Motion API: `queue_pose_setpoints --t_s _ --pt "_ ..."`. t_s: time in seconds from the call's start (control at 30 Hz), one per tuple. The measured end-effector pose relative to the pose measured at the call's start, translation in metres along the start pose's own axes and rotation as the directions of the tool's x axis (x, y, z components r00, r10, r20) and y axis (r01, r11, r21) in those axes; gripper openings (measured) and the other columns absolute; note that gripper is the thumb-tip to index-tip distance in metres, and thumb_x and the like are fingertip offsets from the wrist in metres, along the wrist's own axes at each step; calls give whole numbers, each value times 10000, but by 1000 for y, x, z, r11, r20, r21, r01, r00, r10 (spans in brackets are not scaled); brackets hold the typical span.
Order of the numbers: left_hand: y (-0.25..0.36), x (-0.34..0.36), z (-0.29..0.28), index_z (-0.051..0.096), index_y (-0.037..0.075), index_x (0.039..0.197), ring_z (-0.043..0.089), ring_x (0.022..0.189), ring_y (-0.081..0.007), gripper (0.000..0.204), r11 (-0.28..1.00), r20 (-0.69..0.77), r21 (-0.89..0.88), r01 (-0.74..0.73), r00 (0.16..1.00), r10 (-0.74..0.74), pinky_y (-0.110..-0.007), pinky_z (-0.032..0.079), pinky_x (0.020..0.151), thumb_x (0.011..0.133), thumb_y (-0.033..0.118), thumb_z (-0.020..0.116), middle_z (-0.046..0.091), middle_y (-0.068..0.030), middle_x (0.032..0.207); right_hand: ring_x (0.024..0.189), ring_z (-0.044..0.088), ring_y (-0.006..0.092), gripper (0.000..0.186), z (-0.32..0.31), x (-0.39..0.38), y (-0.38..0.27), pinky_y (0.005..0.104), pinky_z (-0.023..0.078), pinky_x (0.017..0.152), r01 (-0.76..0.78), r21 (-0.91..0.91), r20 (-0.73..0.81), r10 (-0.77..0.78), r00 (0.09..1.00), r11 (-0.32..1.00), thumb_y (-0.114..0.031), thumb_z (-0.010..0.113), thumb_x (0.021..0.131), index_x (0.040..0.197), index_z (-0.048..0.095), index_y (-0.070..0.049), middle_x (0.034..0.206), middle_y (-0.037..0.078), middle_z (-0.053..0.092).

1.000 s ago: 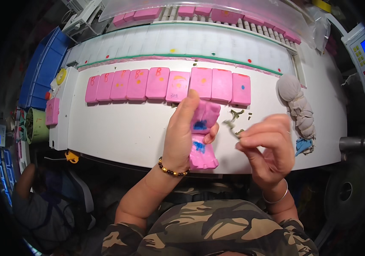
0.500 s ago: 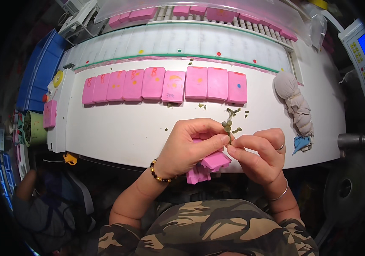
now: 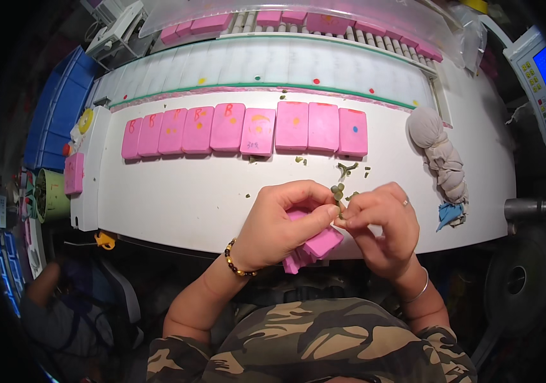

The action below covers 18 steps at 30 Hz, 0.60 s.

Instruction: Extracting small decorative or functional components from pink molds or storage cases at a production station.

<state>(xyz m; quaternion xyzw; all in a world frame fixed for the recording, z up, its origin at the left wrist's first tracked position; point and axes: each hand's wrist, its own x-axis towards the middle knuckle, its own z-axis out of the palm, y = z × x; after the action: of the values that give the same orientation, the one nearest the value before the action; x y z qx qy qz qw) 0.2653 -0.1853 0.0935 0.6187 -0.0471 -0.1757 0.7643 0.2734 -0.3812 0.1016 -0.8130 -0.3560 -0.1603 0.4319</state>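
Observation:
My left hand (image 3: pixel 276 220) is closed around a pink rubber mould (image 3: pixel 324 242), whose parts stick out below the thumb over the table's near edge. At the tips of its thumb and forefinger stands a small green wax piece (image 3: pixel 337 191) with rounded, bead-like ends. My right hand (image 3: pixel 384 220) is closed too, its fingertips pinching the lower end of that wax piece right beside the left thumb. Just beyond the hands lie a forked green wax scrap (image 3: pixel 347 169) and small crumbs.
A row of pink mould blocks (image 3: pixel 229 127) crosses the white table (image 3: pixel 171 191). Behind it runs a long white panel strip (image 3: pixel 273 60) with coloured dots. At right lie a cloth bundle (image 3: pixel 437 153) and a keypad unit (image 3: pixel 544 83); at left, a blue bin (image 3: pixel 62 112) and green bucket (image 3: pixel 54 198).
My right hand has turned and shifted slightly left, its fingers curling closer over the wax piece. The mould in my left hand has tilted, with less of its lower part showing.

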Motion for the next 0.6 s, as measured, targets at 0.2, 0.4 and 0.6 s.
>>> queue_pose_setpoints --t_s 0.2,0.4,0.6 --pt "-2 1 7 652 10 866 591 590 -202 96 780 -21 467 -416 877 480 -297 466 570 773 -2 671 600 -91 705 801 575 114 154 9 -5 0 253 467 704 -561 756 279 609 743 337 35 673 840 877 544 -41 923 66 633" --pt "-1 5 5 674 33 960 541 578 -184 269 184 257 780 -598 575 777 -306 406 519 693 15 702 548 -24 683 868 580 122 110 6 -5 10 251 473 807 -578 807 541 545 640 -122 -5 646 880 892 544 -45 940 62 622" --pt "-1 2 7 674 31 962 561 613 -187 282 98 273 788 -607 488 829 -307 406 526 682 4 693 569 -24 710 876 573 115 94 3 1 4 231 461 799 -554 797 589 513 624 -240 -24 643 890 913 555 -49 947 55 622"
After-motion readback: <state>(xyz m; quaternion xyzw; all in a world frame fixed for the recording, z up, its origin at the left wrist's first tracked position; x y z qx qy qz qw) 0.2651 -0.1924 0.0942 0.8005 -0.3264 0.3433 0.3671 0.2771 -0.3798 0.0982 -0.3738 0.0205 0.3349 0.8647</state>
